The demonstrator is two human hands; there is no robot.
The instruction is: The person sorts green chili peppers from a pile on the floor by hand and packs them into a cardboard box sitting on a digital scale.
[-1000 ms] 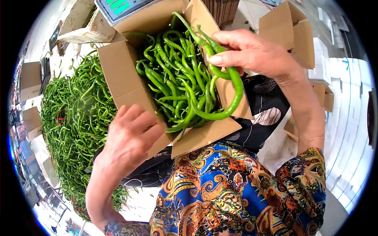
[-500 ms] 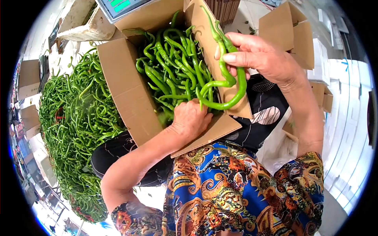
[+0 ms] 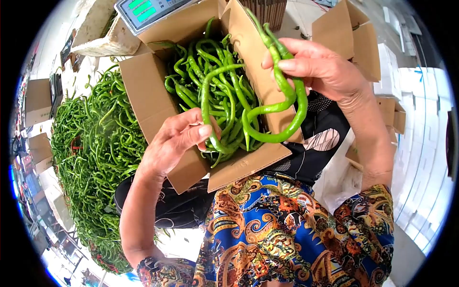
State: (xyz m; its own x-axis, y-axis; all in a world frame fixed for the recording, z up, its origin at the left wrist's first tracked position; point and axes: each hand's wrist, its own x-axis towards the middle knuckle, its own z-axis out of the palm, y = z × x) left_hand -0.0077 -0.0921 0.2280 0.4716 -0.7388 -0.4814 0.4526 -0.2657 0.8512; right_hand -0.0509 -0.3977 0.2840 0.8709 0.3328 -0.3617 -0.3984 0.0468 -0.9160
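My right hand (image 3: 325, 69) is closed on two long green chili peppers (image 3: 300, 107), stems up, their curved lower ends hanging over the open box. Between the thumb and fingers of my left hand (image 3: 180, 138) is another long curved green chili pepper (image 3: 206, 103). That hand is at the near left side of the cardboard box (image 3: 148, 95), above its contents. Inside the box lies a heap of green chili peppers (image 3: 191, 71). Its flaps stand spread outward around them.
A large pile of green chilies (image 3: 95, 158) lies to the left. A scale with a lit display (image 3: 148, 12) stands behind the box. Upper left is a white foam box (image 3: 110, 40); at the upper right, an open cardboard carton (image 3: 337, 33).
My left hand has come up out of the box and moved left, now with a chili pepper in its fingers. My right hand, with its two chilies, has shifted slightly right and down.
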